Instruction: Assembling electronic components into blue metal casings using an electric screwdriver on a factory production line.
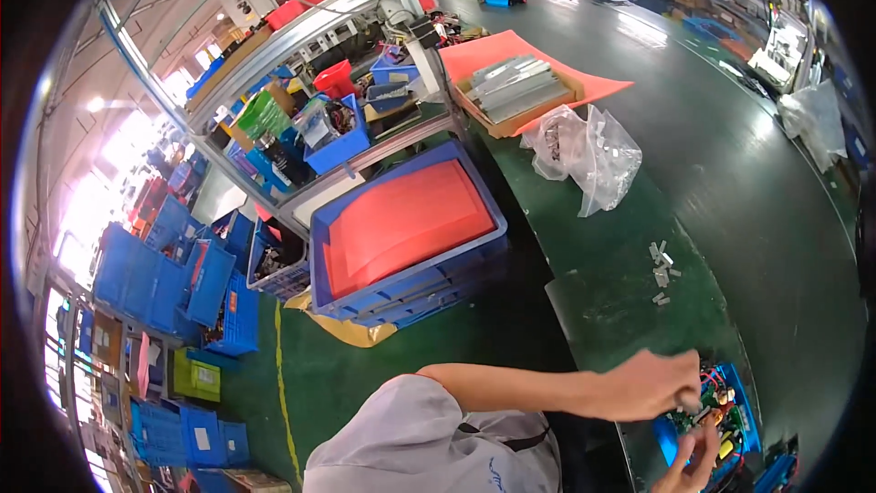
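Observation:
My left hand (650, 385) reaches across from the left, its fingers closed in a pinch above a blue open-topped housing (748, 415). What its fingertips hold is too small to make out. From the lower edge comes my right hand (691, 464), thumb and finger pinched at a small silver metal piece (701, 415) over the same housing. Inside the housing sits a green circuit board (708, 385) with coils, wires and a yellow component (726, 449); my hands hide part of it. Several loose silver metal pieces (662, 260) lie on the bench farther off.
Beyond these lie a clear plastic bag (589, 160) and a cardboard box (573, 84) of grey metal strips on a red sheet (511, 46). Left of the bench stands a blue crate (408, 285) with red sheets. Another blue housing (776, 473) is at lower right.

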The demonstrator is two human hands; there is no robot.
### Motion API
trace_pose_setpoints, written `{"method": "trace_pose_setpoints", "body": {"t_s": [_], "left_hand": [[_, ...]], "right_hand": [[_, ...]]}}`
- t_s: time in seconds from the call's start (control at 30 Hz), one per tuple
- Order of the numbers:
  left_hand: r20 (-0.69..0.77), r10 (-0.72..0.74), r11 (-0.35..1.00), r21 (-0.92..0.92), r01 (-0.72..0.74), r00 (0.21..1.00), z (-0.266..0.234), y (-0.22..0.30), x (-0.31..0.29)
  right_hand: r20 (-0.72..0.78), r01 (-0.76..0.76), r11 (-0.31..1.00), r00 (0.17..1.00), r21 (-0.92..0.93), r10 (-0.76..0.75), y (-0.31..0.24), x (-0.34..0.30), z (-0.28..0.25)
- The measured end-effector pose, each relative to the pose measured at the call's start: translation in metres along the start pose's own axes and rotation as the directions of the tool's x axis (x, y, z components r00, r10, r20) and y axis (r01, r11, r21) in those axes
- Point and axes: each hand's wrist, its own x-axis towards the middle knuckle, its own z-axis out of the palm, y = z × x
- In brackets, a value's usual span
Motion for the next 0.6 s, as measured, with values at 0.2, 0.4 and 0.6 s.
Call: {"method": "trace_pose_setpoints", "body": {"t_s": [0.2, 0.4, 0.6], "left_hand": [[0.048, 0.085, 0.992, -0.093, -0.08, 0.995, 0.04, 0.009, 0.003], [0.124, -0.081, 0.994, -0.064, 0.09, 0.989, 0.047, 0.01, 0.01], [0.475, -0.239, 0.883, -0.257, 0.394, 0.847, 0.069, 0.034, 0.034]], "right_hand": [[-0.163, -0.038, 0.997, 0.985, 0.073, 0.049, 0.007, -0.003, -0.001], [-0.246, -0.32, 0.873, 0.872, 0.369, 0.423, 0.042, -0.057, -0.019], [-0.306, -0.499, 0.808, 0.753, 0.313, 0.583, 0.042, -0.089, -0.038]]}}
